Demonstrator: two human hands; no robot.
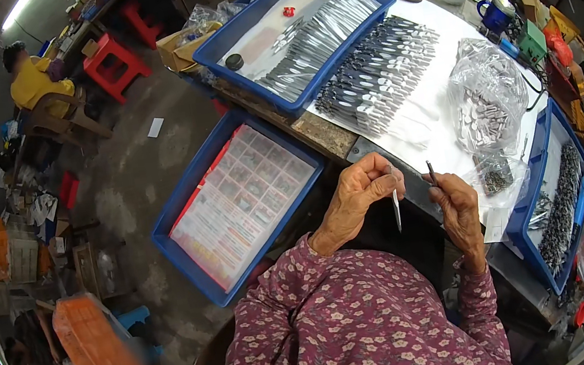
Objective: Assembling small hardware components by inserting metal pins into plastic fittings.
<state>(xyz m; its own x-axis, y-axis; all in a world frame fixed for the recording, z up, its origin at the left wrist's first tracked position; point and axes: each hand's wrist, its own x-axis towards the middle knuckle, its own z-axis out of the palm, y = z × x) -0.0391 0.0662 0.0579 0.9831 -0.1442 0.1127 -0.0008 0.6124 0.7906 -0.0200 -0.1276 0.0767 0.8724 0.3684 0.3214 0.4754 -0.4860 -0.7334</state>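
Observation:
My left hand (361,198), closed, pinches a slim silver pointed piece (398,213) between thumb and fingers, its tip pointing down. To its right, my right hand (456,207) is closed round a short, thin dark rod (432,172) that sticks up past the fingers. Both hands are over the table's near edge, a little apart. Beyond them, rows of slender black-and-silver pieces (378,75) lie on white paper (408,148). A clear plastic bag (488,96) of small silvery parts rests near my right hand.
A blue tray (288,106) of long silver pieces stands at the back of the table. Another blue tray (210,294) with a printed sheet is at left, a third (545,262) with small dark parts at right. A seated person (39,84) and red stool (115,67) are far left.

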